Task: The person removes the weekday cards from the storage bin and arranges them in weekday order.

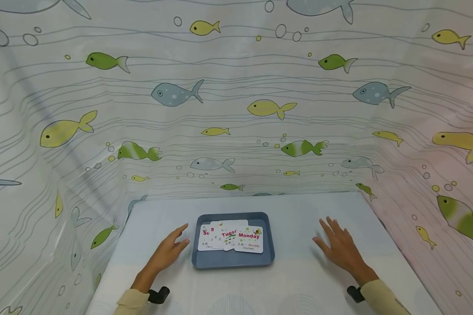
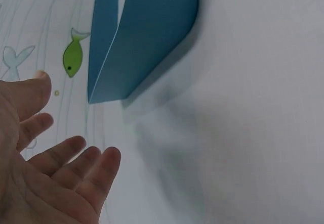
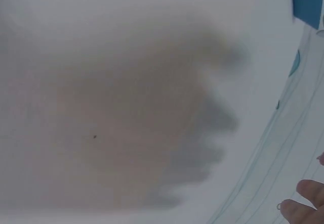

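A blue-grey tray rests on the table with several white word cards overlapping inside it. The front card, reading "Monday", covers part of a "Tuesday"-like card; the ones at the left show only first letters. Just left of the tray, my left hand is held with fingers extended, touching nothing. In the left wrist view its palm faces the tray's side wall. Farther off on the right, my right hand hovers with spread fingers, holding nothing. The right wrist view catches only some fingertips and the hand's shadow.
A pale cloth covers the table. Behind it and at both sides hangs a white curtain printed with fish and wavy lines. Dark wrist devices sit at the left wrist and the right wrist.
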Tool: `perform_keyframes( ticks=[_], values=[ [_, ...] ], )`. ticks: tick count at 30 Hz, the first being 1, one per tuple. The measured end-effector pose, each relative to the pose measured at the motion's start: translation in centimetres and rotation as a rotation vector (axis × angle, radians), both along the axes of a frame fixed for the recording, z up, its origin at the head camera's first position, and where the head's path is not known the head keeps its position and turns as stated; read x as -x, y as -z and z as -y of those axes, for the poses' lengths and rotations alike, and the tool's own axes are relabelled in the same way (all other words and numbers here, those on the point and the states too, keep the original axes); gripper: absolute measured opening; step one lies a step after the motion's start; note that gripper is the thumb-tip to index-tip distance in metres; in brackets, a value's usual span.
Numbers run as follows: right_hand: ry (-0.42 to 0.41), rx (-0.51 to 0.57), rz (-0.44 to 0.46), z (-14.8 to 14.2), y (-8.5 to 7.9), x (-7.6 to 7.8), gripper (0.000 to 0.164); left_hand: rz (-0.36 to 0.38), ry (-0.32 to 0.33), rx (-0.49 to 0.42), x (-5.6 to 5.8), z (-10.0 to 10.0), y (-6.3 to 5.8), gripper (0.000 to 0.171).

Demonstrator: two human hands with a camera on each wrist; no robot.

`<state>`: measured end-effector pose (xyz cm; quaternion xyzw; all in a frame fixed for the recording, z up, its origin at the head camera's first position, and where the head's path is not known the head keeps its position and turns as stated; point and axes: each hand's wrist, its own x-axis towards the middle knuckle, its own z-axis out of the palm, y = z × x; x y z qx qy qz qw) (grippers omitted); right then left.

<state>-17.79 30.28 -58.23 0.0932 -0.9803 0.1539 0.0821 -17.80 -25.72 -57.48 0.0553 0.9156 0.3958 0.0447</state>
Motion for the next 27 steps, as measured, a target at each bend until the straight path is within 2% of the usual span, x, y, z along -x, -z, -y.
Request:
perform_keyframes(
  ticks=[5,11,16,22,27],
  values=[
    [-0.012,0.013,-0.004,1.2,-0.1,0.1,0.074,0.042,-0.042,-0.095,0.1,-0.8,0.3,0.057],
    [-0.027,0.020,-0.016,2.0,0.5,0.2,0.072,0.077,-0.059,-0.135,0.1,-1.6,0.8,0.055],
    [-0.046,0.062,-0.038,2.3,0.6,0.1,0.070,0.102,-0.060,-0.179,0.0,-2.1,1.5,0.052],
    [-0.065,0.136,-0.001,3.1,0.3,-0.1,0.068,0.107,-0.044,-0.219,-0.3,-2.4,2.0,0.053],
    [-0.096,0.186,-0.073,3.9,0.2,-0.4,0.062,0.102,-0.042,-0.223,-0.2,-2.6,2.4,0.055]
  ],
)
